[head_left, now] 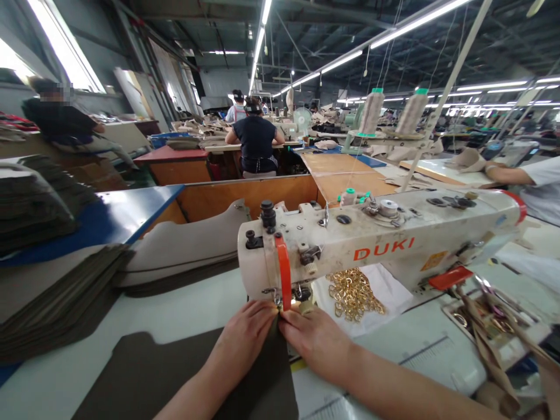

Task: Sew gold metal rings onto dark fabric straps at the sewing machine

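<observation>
- Reference: the clock is centred where the two hands meet, 12 o'clock pointing away from the person.
- Left hand (249, 329): fingers and thumb drawn together, pinching the upper edge of a dark panel (175, 376) just beside the presser area.
- Right hand (317, 341): fingers bent and narrow, tips close to those of the left; the contact point is small and partly covered, so it cannot be told whether this hand grips the panel or only presses there.
- The dark panel lies flat on the pale table (192, 318), spreading from the hands towards 7 and 8 o'clock.
- A white sewing machine (328, 239), lettered "DUKI", stands from 12 to 2 o'clock; its orange bar (284, 271) comes down directly above the fingertips.
- At 3 o'clock, gold-coloured rings (354, 294) lie heaped on a white sheet (399, 290); farther along that line is a pale tray (527, 344) holding strips.
- A thick stack of dark pieces (56, 309) sits at 9 o'clock; a stack with a grey top (188, 239) sits at 10.
- Two thread cones (371, 112) stand upright at 1 o'clock.
- A seated co-worker (256, 140), back turned, is well apart near 12 o'clock.
</observation>
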